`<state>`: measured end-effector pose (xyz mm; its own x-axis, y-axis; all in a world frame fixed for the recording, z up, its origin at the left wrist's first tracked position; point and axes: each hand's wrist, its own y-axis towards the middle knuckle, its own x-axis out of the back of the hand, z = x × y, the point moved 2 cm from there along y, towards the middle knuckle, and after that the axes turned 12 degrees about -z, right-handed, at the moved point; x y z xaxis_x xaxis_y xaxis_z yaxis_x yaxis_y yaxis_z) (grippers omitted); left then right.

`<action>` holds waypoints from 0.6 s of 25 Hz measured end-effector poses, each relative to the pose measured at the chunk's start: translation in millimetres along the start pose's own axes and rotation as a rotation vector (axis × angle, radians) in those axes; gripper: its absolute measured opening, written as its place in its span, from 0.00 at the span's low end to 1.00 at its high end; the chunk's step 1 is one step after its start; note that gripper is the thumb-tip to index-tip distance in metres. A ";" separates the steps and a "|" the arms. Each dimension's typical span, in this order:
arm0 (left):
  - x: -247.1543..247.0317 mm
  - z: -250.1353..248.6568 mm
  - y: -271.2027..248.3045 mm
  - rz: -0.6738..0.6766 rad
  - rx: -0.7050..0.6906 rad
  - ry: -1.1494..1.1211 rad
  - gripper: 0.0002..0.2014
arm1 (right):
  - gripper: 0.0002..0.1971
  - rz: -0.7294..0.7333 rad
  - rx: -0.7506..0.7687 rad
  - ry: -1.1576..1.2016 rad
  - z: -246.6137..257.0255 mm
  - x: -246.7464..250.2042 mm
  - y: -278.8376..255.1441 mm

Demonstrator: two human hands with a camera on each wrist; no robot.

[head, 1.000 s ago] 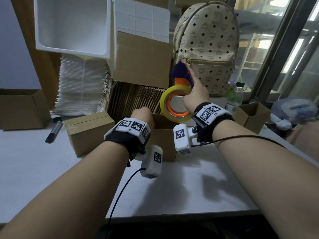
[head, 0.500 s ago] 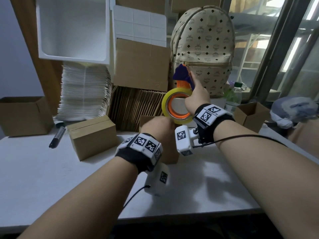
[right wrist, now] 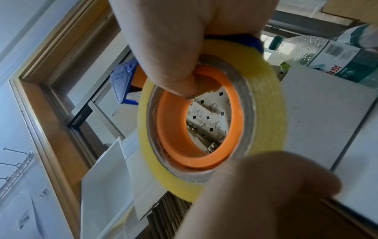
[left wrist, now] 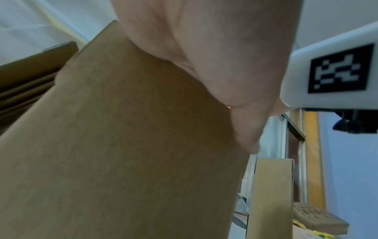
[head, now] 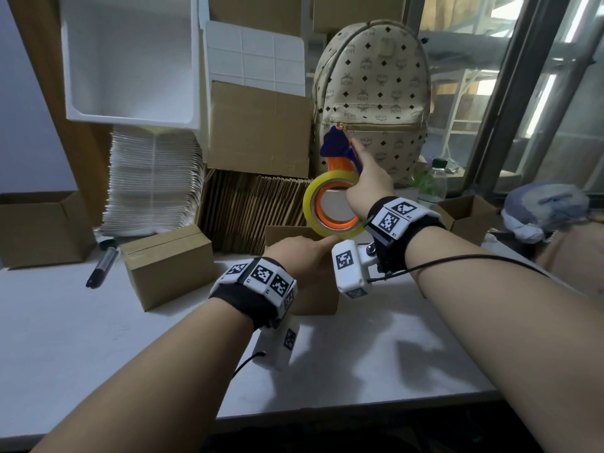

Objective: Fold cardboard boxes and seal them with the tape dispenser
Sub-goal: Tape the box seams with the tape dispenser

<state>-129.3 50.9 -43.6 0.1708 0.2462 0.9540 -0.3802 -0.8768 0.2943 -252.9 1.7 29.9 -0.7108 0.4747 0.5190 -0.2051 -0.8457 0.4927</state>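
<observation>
Nearest the camera, in the lower half of the head view, both forearms reach forward over the white table [head: 98, 338]. At frame centre the left hand [head: 300, 256] rests on top of a small cardboard box [head: 322, 295] that stands on the table; the left wrist view shows the palm and thumb lying against the brown wall of this box [left wrist: 122, 145], but whether the fingers curl over its far edge is hidden. Judged by its look, the box is light, hollow and stiff only along its creases, so it is best steadied from above with flat pressure beside the flap seam, since it will slide on the smooth table if pushed sideways. Just above and right of the box, the right hand [head: 369, 184] holds the tape dispenser [head: 333, 204] clear of the box top, thumb hooked inside the orange core and forefinger laid along the blue cutter head [head: 335, 143]; the right wrist view confirms this closed grasp around the yellow roll [right wrist: 204, 121]. The roll looks light but free to spin, so the core is the sound place to grip. Farther back lie a sealed box [head: 170, 266] at left, a row of flat cardboard blanks [head: 251, 207], and a patterned backpack [head: 372, 99] at upper centre.
</observation>
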 end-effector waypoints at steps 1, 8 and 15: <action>1.0 1.1 1.4 0.000 -0.003 -0.020 0.24 | 0.45 -0.008 0.008 -0.003 0.4 0.2 -0.1; -6.4 11.1 4.0 0.044 0.048 0.079 0.21 | 0.42 -0.077 -0.071 0.047 -17.0 8.0 -3.4; 2.7 5.9 7.0 0.157 0.172 -0.091 0.25 | 0.43 -0.048 -0.066 0.025 -19.5 5.2 -6.4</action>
<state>-126.1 42.9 -39.2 0.2060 0.0696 0.9761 -0.2495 -0.9608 0.1212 -268.4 4.9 15.8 -0.7156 0.5095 0.4778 -0.2826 -0.8368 0.4690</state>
